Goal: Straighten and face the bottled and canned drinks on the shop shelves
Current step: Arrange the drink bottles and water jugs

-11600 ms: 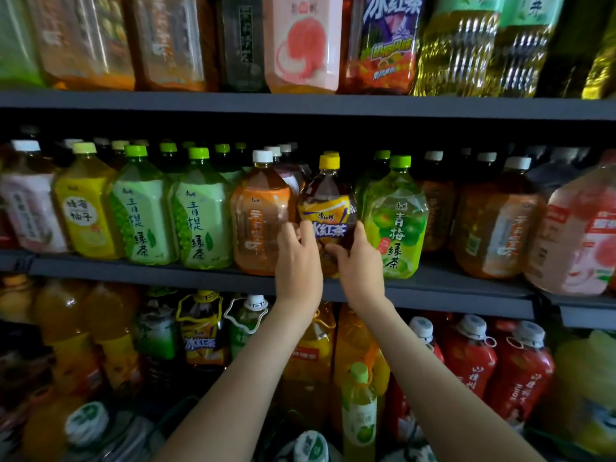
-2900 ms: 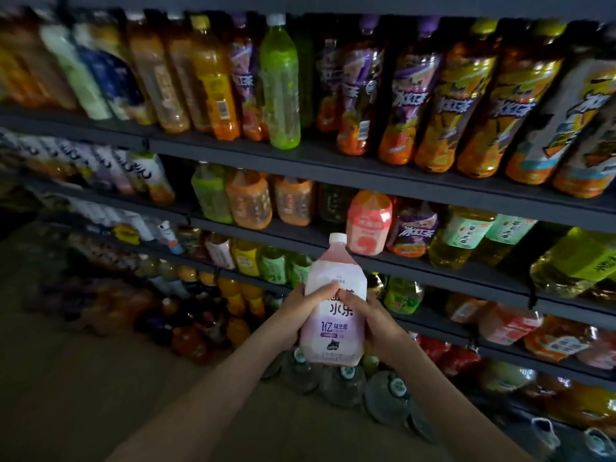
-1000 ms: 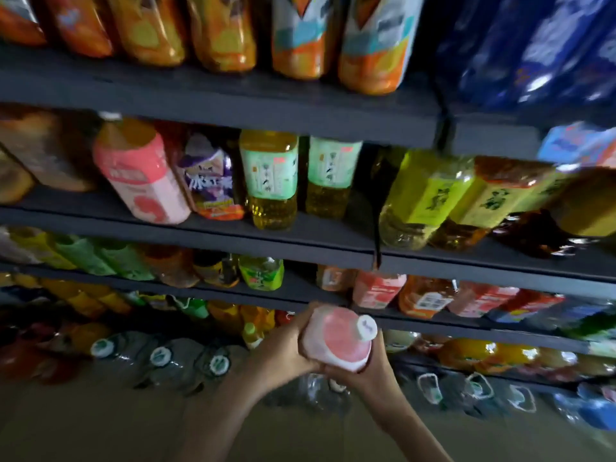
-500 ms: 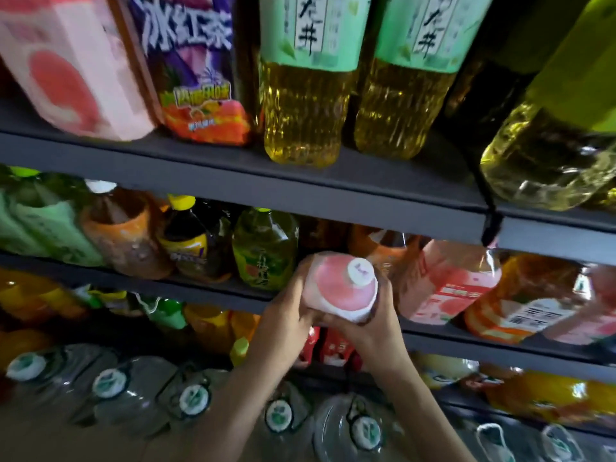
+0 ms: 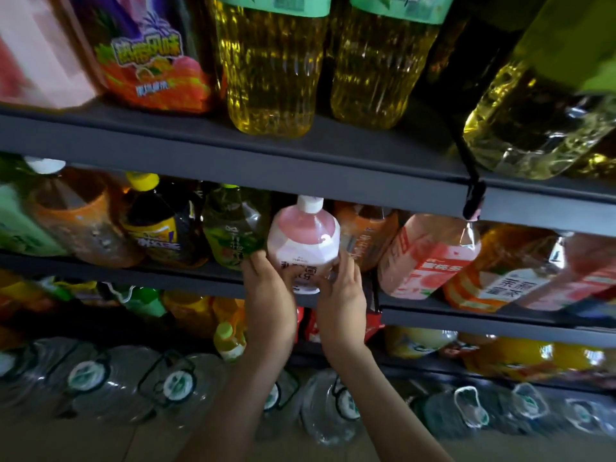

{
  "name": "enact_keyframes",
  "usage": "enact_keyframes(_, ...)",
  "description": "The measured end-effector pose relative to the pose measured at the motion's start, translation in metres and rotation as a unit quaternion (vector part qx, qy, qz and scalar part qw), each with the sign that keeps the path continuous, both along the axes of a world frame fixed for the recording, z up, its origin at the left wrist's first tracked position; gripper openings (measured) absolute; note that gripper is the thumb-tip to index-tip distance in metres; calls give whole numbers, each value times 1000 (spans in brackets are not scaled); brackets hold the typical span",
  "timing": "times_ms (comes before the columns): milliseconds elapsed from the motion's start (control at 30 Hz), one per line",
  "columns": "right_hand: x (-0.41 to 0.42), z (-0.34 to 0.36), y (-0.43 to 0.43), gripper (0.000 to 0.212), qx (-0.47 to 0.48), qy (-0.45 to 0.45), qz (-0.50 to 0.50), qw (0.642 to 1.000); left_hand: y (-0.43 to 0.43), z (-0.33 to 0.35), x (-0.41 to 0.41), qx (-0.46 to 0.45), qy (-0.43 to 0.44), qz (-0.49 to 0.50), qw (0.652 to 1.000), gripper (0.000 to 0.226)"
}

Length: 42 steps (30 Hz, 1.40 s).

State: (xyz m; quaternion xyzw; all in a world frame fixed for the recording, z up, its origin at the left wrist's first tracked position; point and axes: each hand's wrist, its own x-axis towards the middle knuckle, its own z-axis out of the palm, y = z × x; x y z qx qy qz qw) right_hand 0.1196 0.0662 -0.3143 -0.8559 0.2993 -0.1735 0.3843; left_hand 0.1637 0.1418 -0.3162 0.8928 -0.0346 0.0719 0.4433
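A pink bottle with a white cap (image 5: 304, 241) stands at the front of the middle shelf (image 5: 200, 278), between a green tea bottle (image 5: 233, 228) and an orange-labelled bottle (image 5: 366, 235). My left hand (image 5: 268, 291) holds its lower left side. My right hand (image 5: 340, 295) holds its lower right side, fingers curled round the base. The bottle's label is partly hidden by my fingers.
A peach drink bottle (image 5: 426, 255) leans to the right of it. The upper shelf (image 5: 300, 161) carries large yellow tea bottles (image 5: 270, 68) close above the pink bottle's cap. Big water jugs (image 5: 173, 385) line the floor below.
Both hands have lifted the pink bottle from a tipped position in front of the shelf and set it upright into the gap on the middle shelf. The view has moved closer.
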Motion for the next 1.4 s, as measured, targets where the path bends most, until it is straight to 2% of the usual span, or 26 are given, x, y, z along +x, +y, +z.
enact_keyframes(167,10,3,1,50,-21,42,-1,999,-5,-4,3,9,2,12,1000,41)
enact_keyframes(267,12,2,1,32,-31,50,-1,998,-5,-6,2,4,3,5,1000,44)
enact_keyframes(367,3,2,-1,19,12,38,16,999,-5,-7,-1,-31,16,-4,999,45)
enact_keyframes(467,-16,10,-8,33,26,15,32,999,-11,-7,-10,-80,51,-10,995,42)
enact_keyframes(567,-40,18,-23,37,9,-26,-2,1000,-25,0,-23,-142,100,3,985,41)
enact_keyframes(700,-72,19,-49,35,1,-64,-95,993,-45,7,-37,-173,116,29,978,64)
enact_keyframes(800,-91,25,-72,40,-11,-93,-178,980,-63,16,-55,-168,116,23,979,63)
enact_keyframes(933,-110,46,-119,58,-31,-128,-284,950,-93,35,-85,-149,67,-55,985,61)
enact_keyframes(1067,-110,55,-171,90,-83,-122,-259,955,-126,48,-108,-153,32,-105,982,63)
enact_keyframes(1167,-97,58,-197,110,-39,-106,-211,971,-150,51,-122,-146,-5,-94,985,73)
enact_keyframes(1400,-94,50,-211,92,-79,-111,-211,968,-193,53,-128,-141,-20,-26,989,95)
